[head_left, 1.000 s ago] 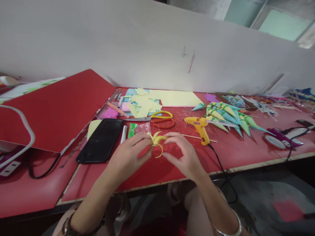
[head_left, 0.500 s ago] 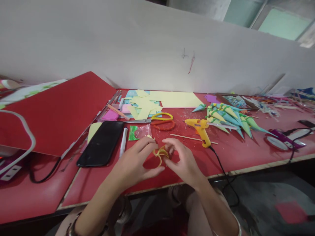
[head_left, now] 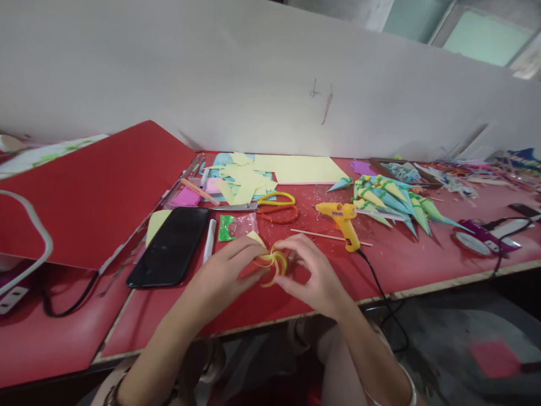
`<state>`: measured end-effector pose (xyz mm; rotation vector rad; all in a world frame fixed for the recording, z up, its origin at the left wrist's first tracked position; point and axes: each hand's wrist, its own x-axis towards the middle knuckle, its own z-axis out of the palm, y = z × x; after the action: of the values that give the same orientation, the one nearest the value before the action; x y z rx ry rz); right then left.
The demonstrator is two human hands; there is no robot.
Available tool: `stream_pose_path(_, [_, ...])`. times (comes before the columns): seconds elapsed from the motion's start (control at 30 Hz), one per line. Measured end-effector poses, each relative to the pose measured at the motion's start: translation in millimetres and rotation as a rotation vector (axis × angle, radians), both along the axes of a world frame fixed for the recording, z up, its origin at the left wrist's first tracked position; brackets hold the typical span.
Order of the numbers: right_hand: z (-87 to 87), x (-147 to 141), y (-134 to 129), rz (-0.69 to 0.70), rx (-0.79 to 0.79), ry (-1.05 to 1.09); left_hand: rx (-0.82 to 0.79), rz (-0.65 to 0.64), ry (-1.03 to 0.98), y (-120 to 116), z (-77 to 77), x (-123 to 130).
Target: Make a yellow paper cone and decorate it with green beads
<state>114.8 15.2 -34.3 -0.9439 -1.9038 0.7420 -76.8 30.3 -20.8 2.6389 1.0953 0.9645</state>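
Yellow curled paper strips (head_left: 279, 264) just above the near edge of the red tabletop (head_left: 249, 316), between both hands. Left hand (head_left: 222, 279) pinching the left side of the strips, thumb opposite fingers; right hand (head_left: 323, 282) with thumb and forefinger bowed around the right-hand curls, can't tell if actually gripping. For clean shaping: pinch near the joined end, light pressure only, work one strip at a time, roll rather than fold. Match curl tightness all round, ease off at any hint of creasing or tearing. Watch the wooden stick (head_left: 332, 237) and yellow glue gun (head_left: 346, 225) off to the right, tip possibly hot. Scissors (head_left: 276, 208) beyond the hands, white marker (head_left: 209, 241) and black phone (head_left: 169, 247) to the left, best not to snag sleeves or wrists there
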Motion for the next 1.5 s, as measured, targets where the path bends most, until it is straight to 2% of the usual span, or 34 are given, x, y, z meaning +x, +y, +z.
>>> stream_pose_path(0.1, [-1.9, 6, 1, 0.077, -0.085, 0.081, 0.008, 0.001, -0.023, 1, 2.5, 1])
stream_pose_path(0.23, [-4.9, 9, 2, 0.065, -0.093, 0.098, -0.035, 0.006, -0.021, 0, 4.3, 3])
stream_pose_path(0.4, [-3.4, 8, 0, 0.051, -0.041, -0.072, -0.075, -0.017, -0.026, -2, 3.4, 4])
stream_pose_path(0.7, [-3.1, 3, 0, 0.023, 0.132, -0.132, -0.036, -0.099, -0.075, -3, 4.0, 6])
stream_pose_path(0.93, [-0.2, 2, -2, -0.008, 0.191, -0.188, -0.079, -0.141, -0.01, -3, 3.1, 6])
stream_pose_path(1.1, [-0.5, 3, -1, -0.069, 0.195, -0.231, -0.123, -0.106, 0.024, -6, 4.0, 8])
stream_pose_path(1.3, [-3.9, -1, 0, -0.143, 0.248, -0.192, -0.106, -0.104, -0.071, -8, -1.6, 13])
stream_pose_path(1.5, [-4.4, -3, -1, -0.174, 0.261, -0.17, -0.113, -0.047, -0.116, -7, -3.7, 14])
